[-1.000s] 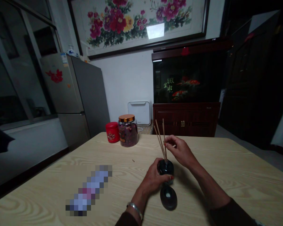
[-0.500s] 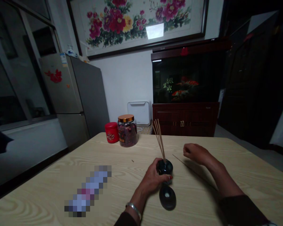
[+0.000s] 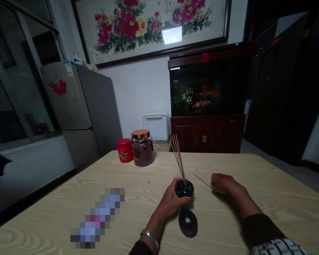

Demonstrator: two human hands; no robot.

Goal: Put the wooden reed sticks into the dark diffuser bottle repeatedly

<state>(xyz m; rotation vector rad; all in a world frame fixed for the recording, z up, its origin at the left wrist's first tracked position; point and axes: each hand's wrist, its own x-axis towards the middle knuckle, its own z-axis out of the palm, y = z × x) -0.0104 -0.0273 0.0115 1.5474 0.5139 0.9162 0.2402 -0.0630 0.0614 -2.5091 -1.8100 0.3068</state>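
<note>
My left hand (image 3: 168, 200) is wrapped round a dark glass reed diffuser bottle (image 3: 185, 189) standing on the table. Several thin reed sticks (image 3: 178, 157) rise from its neck, leaning a little left. Just in front of the bottle lies a dark, rounded cap (image 3: 188, 222) with a pale spot in its middle. To the right, my right hand (image 3: 223, 184) is low over the tabletop, fingers closed at a loose reed stick (image 3: 202, 180). One end of that stick shows to the left of the fingers; its other part is hidden under the hand and arm.
A blurred-out long item (image 3: 98, 217) lies on the left of the wooden table (image 3: 138, 202). At the far edge stand a red canister (image 3: 124, 150) and a glass jar (image 3: 143, 150) with a copper lid. A tiny stick fragment (image 3: 148, 182) lies mid-table. Behind are a fridge and an aquarium.
My right hand has come down from above the table onto the loose reed stick. My left hand keeps its hold on the bottle. The view has shifted slightly.
</note>
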